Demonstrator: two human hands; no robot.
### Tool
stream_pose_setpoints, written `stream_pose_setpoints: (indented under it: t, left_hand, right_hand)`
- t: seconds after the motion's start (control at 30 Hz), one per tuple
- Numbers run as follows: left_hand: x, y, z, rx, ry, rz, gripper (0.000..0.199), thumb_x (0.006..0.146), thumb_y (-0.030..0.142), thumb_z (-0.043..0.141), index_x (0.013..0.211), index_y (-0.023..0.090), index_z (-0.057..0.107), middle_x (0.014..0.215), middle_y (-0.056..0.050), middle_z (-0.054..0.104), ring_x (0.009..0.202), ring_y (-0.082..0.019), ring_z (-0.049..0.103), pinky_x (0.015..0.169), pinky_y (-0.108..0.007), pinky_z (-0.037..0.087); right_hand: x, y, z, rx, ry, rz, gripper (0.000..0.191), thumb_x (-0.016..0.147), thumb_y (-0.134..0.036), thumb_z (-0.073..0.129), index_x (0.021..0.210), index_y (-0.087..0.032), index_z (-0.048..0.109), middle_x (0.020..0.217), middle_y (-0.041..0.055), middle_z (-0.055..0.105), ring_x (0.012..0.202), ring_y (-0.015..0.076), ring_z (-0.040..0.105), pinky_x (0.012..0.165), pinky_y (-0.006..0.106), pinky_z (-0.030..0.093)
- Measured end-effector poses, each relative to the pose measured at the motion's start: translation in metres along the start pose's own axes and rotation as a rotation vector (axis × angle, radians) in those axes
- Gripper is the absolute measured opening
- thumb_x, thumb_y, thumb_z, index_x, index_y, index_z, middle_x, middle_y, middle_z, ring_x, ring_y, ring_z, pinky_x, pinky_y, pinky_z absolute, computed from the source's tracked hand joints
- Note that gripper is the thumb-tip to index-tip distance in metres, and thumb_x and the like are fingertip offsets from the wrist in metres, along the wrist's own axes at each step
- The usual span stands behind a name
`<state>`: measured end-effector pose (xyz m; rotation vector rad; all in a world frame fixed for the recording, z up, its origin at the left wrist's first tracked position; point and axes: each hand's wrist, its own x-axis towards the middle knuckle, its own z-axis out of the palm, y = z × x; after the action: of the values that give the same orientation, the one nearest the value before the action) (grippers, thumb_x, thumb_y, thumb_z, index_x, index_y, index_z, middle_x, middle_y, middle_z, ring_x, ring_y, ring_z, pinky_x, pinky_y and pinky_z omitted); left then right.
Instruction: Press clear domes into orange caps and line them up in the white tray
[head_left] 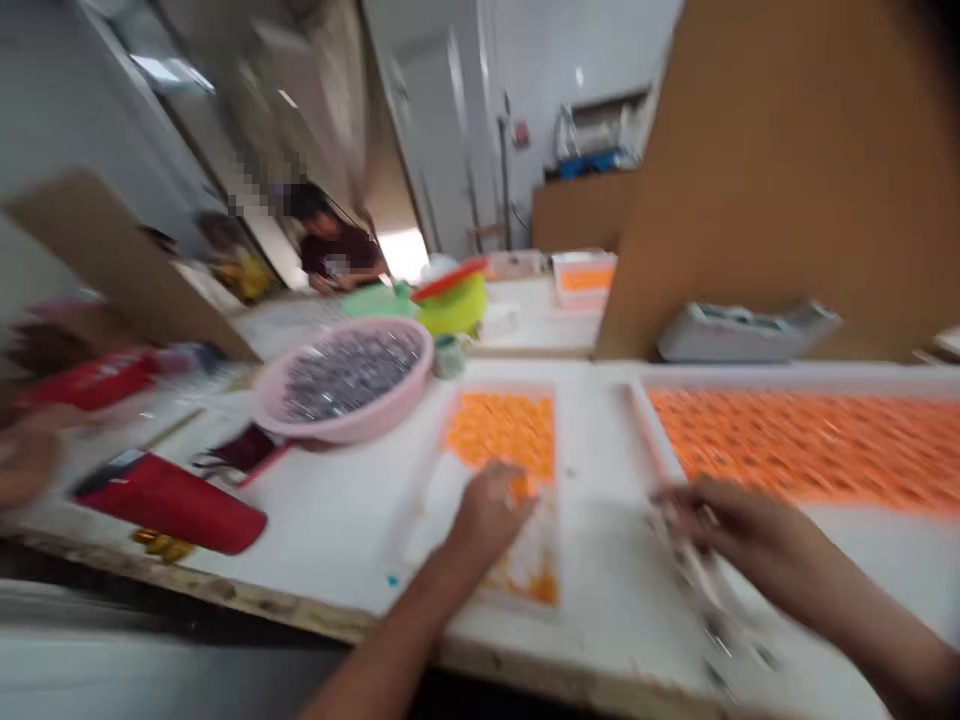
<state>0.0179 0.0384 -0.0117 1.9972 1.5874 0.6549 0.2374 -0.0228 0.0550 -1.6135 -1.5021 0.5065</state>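
- Two hands: the left hand (491, 510) has its fingers curled round one orange piece (520, 487), over the small tray (559, 520); the right hand (712, 512) is bent, fingertips drawn together at the near left corner of the large tray (660, 440), but blur hides whether they pinch anything.
- The one orange piece lies at the left hand's fingertips, to the left of the right hand and well apart from it.
- Two trays of orange pieces on the desk (337, 520), too many and too blurred to count; the small one's fill its far part.
- One pink basin (341, 430) of small greyish pieces, left of the small tray, one small green jar (450, 357) just beside it.
- One red cylindrical object (180, 505) farther left.
- One person (341, 250) in a dark shirt beyond.
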Motion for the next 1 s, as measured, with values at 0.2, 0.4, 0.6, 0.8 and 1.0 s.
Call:
stream_pose_setpoints:
  t: [0.2,0.4,0.6,0.8,1.0]
  left_hand:
    - [0.027,0.041,0.026,-0.233,-0.092,0.093,0.033,0.076,0.021,0.068,0.109,0.021,0.065,0.104,-0.004,0.062,0.084,-0.016,0.063,0.077,-0.031,0.057]
    - [0.013,0.038,0.028,-0.381,-0.124,0.063,0.029,0.072,0.017,0.072,0.099,0.024,0.066,0.1,-0.002,0.064,0.089,-0.015,0.063,0.075,-0.025,0.057]
    - [0.014,0.027,0.029,-0.442,-0.196,0.046,0.02,0.071,0.016,0.072,0.088,0.022,0.063,0.091,0.0,0.06,0.081,-0.013,0.058,0.066,-0.022,0.051]
    - [0.007,0.017,0.025,-0.551,-0.206,-0.11,0.022,0.07,0.022,0.075,0.086,0.021,0.06,0.075,0.004,0.058,0.065,-0.011,0.053,0.055,-0.02,0.047]
    - [-0.005,0.011,0.013,-0.727,-0.312,-0.122,0.025,0.078,0.02,0.064,0.103,0.022,0.068,0.11,-0.006,0.065,0.091,-0.018,0.065,0.077,-0.028,0.057]
  right_hand:
    - [0.064,0.06,-0.001,0.352,-0.308,0.187,0.004,0.077,-0.013,0.064,0.078,-0.015,0.067,0.071,-0.0015,0.063,0.056,0.0108,0.061,0.056,0.025,0.052]
    - [0.009,0.054,0.039,0.674,-0.304,0.337,0.012,0.081,-0.022,0.067,0.092,-0.019,0.068,0.071,-0.0025,0.063,0.062,0.012,0.063,0.062,0.027,0.052]
    - [-0.024,0.056,0.075,1.145,-0.121,0.621,0.02,0.073,-0.03,0.079,0.083,-0.018,0.066,0.068,-0.0017,0.062,0.062,0.0117,0.058,0.056,0.024,0.05]
    - [-0.031,0.039,0.086,1.194,-0.087,0.655,0.022,0.072,-0.029,0.081,0.081,-0.018,0.065,0.065,-0.0015,0.061,0.062,0.0118,0.058,0.058,0.024,0.048]
    - [-0.033,0.035,0.095,1.058,-0.118,0.647,0.023,0.072,-0.032,0.081,0.077,-0.018,0.063,0.066,-0.0014,0.063,0.061,0.0121,0.058,0.058,0.024,0.046]
